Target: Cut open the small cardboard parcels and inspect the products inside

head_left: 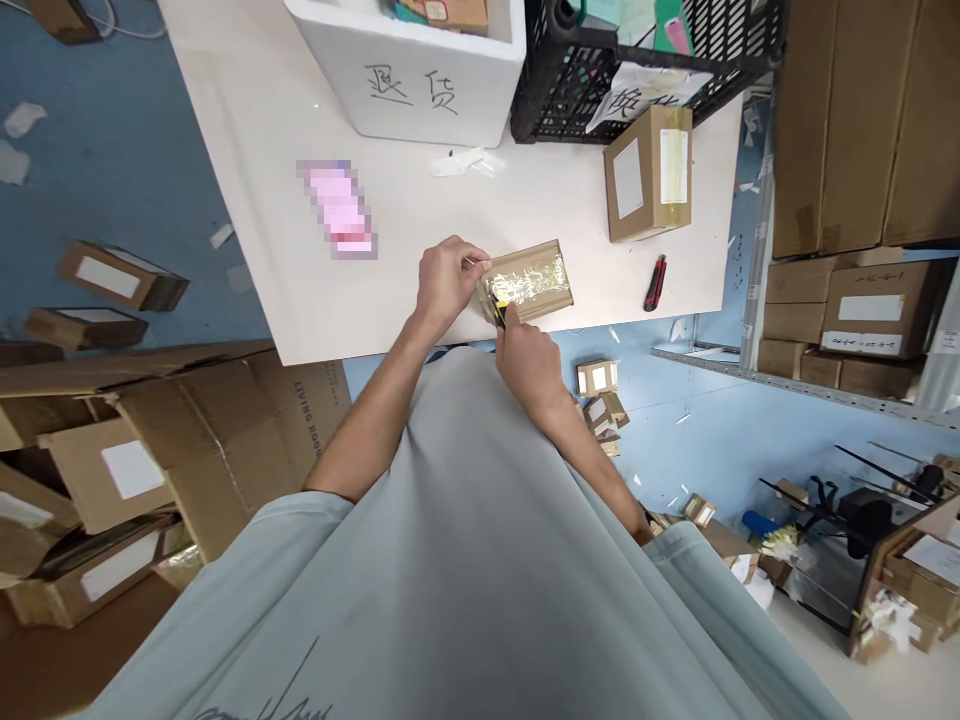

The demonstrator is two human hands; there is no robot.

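A small cardboard box (534,279), its top shiny with clear tape, lies near the front edge of the white table (270,120). My left hand (448,280) grips the box's left end, fingers curled onto it. My right hand (527,362) is closed round a yellow-and-black utility knife (500,312) whose tip meets the box's near left corner.
A second taped box (646,172) and a red utility knife (655,283) lie to the right. At the back stand a white foam bin (420,75) and a black crate (637,60). Cardboard boxes (120,470) crowd the blue floor and the shelves (855,310).
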